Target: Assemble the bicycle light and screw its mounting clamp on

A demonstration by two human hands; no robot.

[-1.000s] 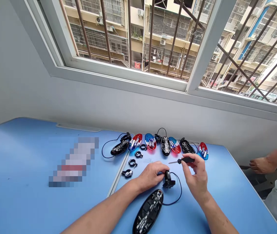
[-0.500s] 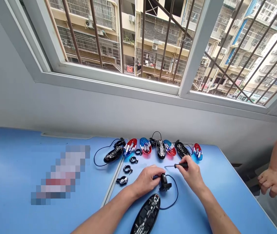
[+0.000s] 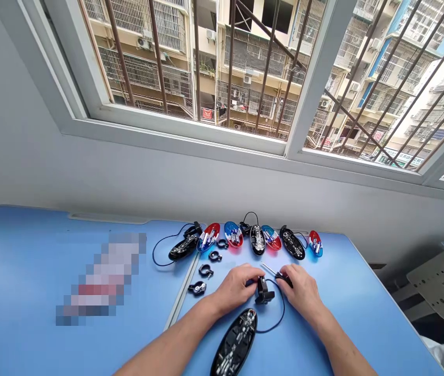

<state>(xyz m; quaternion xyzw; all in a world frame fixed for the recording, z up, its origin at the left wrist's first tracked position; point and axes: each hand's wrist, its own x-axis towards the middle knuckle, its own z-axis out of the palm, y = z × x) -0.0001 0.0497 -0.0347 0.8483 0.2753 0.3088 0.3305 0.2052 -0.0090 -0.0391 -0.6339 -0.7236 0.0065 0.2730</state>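
My left hand (image 3: pixel 237 286) is closed on a small black clamp-like part (image 3: pixel 263 293), pinching its upper end just above the blue tabletop. A thin black cable (image 3: pixel 283 308) loops from this part to an open black oval housing (image 3: pixel 234 342), whose circuit board faces up. To the right, my right hand (image 3: pixel 300 288) grips a screwdriver (image 3: pixel 269 269) by its black handle. The metal shaft points up and left, with its tip past the top of the black part and apart from it.
Black ring clamps (image 3: pixel 206 270) form a line left of my left hand. Along the back lie oval black housings (image 3: pixel 258 240) and red-and-blue shells (image 3: pixel 208 237) holding batteries. A blurred-out item (image 3: pixel 104 277) lies at left. A seam (image 3: pixel 180 303) crosses the blue table (image 3: pixel 18 271).
My right hand has lowered toward the table, and the screwdriver now slants up to the left instead of lying level. Another person's hand at the right has left view.
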